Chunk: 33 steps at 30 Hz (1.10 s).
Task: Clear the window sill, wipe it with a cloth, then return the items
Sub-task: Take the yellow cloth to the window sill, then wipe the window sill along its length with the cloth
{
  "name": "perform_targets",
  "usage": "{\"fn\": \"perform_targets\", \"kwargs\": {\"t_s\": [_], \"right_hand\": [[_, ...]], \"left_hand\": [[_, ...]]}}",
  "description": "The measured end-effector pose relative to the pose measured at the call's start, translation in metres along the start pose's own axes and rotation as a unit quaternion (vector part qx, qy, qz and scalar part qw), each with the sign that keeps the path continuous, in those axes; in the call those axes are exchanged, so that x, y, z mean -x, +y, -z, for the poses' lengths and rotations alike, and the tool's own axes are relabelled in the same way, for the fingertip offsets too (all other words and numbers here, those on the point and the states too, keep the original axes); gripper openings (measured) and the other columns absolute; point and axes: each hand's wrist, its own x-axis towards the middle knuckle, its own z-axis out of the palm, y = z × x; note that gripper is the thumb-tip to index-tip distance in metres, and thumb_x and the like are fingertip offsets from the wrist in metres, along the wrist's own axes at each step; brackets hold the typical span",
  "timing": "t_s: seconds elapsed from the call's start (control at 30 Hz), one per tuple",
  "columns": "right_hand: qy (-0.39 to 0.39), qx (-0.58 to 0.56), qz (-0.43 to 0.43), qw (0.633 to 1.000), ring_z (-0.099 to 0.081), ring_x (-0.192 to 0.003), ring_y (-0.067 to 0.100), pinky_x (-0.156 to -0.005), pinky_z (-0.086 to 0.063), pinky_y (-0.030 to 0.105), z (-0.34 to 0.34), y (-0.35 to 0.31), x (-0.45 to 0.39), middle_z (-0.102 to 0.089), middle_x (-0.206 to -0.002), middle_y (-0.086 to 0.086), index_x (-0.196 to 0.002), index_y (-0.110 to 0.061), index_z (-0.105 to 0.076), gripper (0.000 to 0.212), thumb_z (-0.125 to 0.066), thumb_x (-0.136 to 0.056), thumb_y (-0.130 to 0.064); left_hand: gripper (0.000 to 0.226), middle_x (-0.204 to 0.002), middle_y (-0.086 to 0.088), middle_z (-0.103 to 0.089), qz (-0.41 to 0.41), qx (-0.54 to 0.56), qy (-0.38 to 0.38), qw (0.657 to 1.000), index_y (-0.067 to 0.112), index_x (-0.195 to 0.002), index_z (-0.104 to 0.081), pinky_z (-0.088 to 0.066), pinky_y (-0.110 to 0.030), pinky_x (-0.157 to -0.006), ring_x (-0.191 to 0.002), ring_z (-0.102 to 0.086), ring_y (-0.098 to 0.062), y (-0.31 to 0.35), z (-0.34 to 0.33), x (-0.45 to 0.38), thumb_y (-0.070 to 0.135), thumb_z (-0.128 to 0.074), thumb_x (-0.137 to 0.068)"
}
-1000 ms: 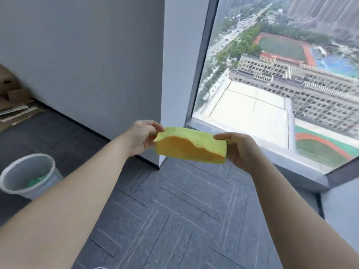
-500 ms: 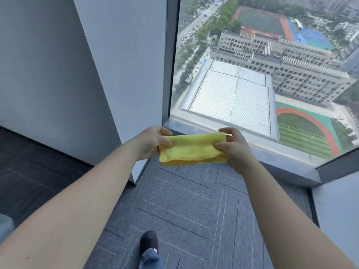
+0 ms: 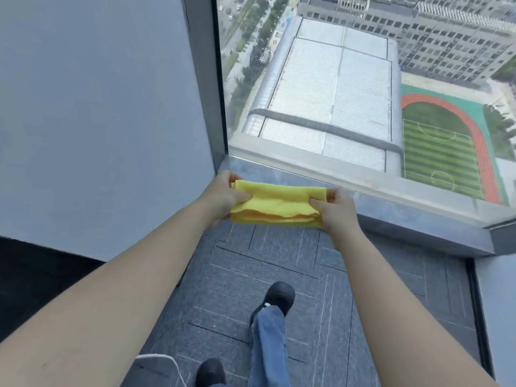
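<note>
The left end of the folded yellow cloth (image 3: 275, 203) was pinched by the left hand (image 3: 223, 195) beside the wall (image 3: 97, 121). The cloth was held over the near edge of the window sill (image 3: 391, 210). Its right end was pinched by the right hand (image 3: 336, 210). Bare sill stretched rightward.

I see the window sill (image 3: 371, 191) bare along its whole visible run, open to a hand from the near side. Wall (image 3: 97, 121) closes off its left end; glass (image 3: 349, 93) blocks the far edge. Both hands, left hand (image 3: 223, 197) and right hand (image 3: 336, 209), are pinching the cloth (image 3: 277, 204) over the sill's left corner. Floor (image 3: 251, 275) below is open apart from my shoes.
</note>
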Motion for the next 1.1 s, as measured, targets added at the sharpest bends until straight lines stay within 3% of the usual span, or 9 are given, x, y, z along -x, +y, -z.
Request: {"fn": "perform_targets", "kwargs": {"t_s": [0.13,0.27,0.33,0.47,0.63,0.83,0.93,1.0,1.1], "right_hand": [[-0.005,0.025,0.004,1.0,-0.041,-0.064,0.011,-0.05,-0.032,0.024,-0.009,0.007,-0.085,-0.047,-0.097,0.008,-0.093,-0.012,-0.042,0.015,-0.056,-0.088,-0.009],[-0.007,0.03,0.007,1.0,-0.047,-0.076,0.02,-0.058,-0.036,0.026,-0.022,0.024,-0.165,-0.05,-0.096,0.01,-0.078,-0.024,-0.043,0.024,-0.055,-0.088,-0.006],[-0.002,0.043,0.0,0.999,-0.049,-0.085,0.021,-0.065,-0.039,0.029,-0.032,0.04,-0.2,-0.051,-0.096,0.01,-0.086,-0.02,-0.045,0.018,-0.052,-0.088,-0.003],[0.005,0.072,-0.009,0.997,-0.051,-0.086,0.022,-0.064,-0.041,0.027,-0.058,0.084,-0.261,-0.053,-0.097,0.008,-0.101,-0.014,-0.048,0.019,-0.05,-0.087,-0.002],[0.06,0.105,0.006,0.993,-0.05,-0.089,0.019,-0.077,-0.038,0.026,-0.097,0.166,-0.344,-0.051,-0.093,0.004,-0.112,-0.001,-0.052,0.028,-0.056,-0.084,-0.002],[0.115,0.16,0.042,0.979,-0.043,-0.083,0.018,-0.056,-0.02,0.021,-0.131,0.261,-0.444,-0.04,-0.07,-0.008,-0.092,-0.014,-0.039,0.018,-0.055,-0.086,-0.009],[0.133,0.193,0.074,0.969,-0.044,-0.085,0.021,-0.064,-0.022,0.02,-0.144,0.287,-0.484,-0.051,-0.087,0.004,-0.088,-0.015,-0.042,0.013,-0.053,-0.086,-0.009],[0.141,0.219,0.078,0.962,-0.046,-0.088,0.023,-0.071,-0.028,0.025,-0.151,0.298,-0.503,-0.056,-0.1,0.013,-0.092,-0.013,-0.048,0.007,-0.052,-0.087,-0.01],[0.144,0.318,0.079,0.934,-0.048,-0.109,0.03,-0.086,-0.035,0.031,-0.157,0.307,-0.517,-0.051,-0.121,0.016,-0.107,-0.005,-0.055,0.022,-0.052,-0.086,-0.01]], "left_hand": [[0.025,-0.105,-0.01,-0.048,-0.03,-0.039,0.047,0.998,0.017,-0.099,-0.038,-0.041,-0.032,-0.067,-0.089,-0.046,-0.023,0.003,-0.017,-0.088,0.008,-0.056,-0.084],[0.024,-0.102,-0.01,-0.049,-0.043,-0.068,0.056,0.995,0.017,-0.098,-0.039,-0.036,-0.029,-0.061,-0.088,-0.045,-0.021,-0.004,-0.034,-0.173,0.008,-0.057,-0.084],[0.026,-0.099,-0.009,-0.048,-0.033,-0.078,0.046,0.995,0.018,-0.099,-0.041,-0.035,-0.024,-0.058,-0.085,-0.045,-0.02,-0.018,-0.041,-0.212,0.004,-0.056,-0.084],[0.028,-0.099,-0.009,-0.05,0.011,-0.079,0.029,0.996,0.013,-0.103,-0.049,-0.037,-0.023,-0.059,-0.088,-0.047,-0.021,-0.06,-0.051,-0.287,-0.001,-0.057,-0.081],[0.041,-0.099,-0.008,-0.05,0.012,-0.068,0.072,0.995,0.004,-0.114,-0.047,-0.042,-0.032,-0.07,-0.089,-0.05,-0.023,-0.129,-0.068,-0.393,0.006,-0.065,-0.077],[0.03,-0.099,-0.004,-0.047,-0.037,-0.067,0.105,0.992,0.013,-0.105,-0.04,-0.036,-0.028,-0.073,-0.089,-0.045,-0.021,-0.2,-0.101,-0.515,0.004,-0.056,-0.081],[0.027,-0.092,-0.001,-0.048,-0.077,-0.075,0.13,0.986,0.016,-0.091,-0.036,-0.034,-0.024,-0.071,-0.086,-0.045,-0.02,-0.218,-0.113,-0.559,0.006,-0.058,-0.081],[0.022,-0.079,0.003,-0.048,-0.096,-0.101,0.146,0.979,0.017,-0.081,-0.04,-0.029,-0.017,-0.061,-0.083,-0.045,-0.019,-0.223,-0.118,-0.58,0.008,-0.06,-0.08],[0.008,-0.085,-0.005,-0.056,-0.109,-0.149,0.157,0.97,0.014,-0.084,-0.051,-0.027,-0.019,-0.057,-0.086,-0.051,-0.023,-0.226,-0.123,-0.596,0.011,-0.058,-0.082]]}}
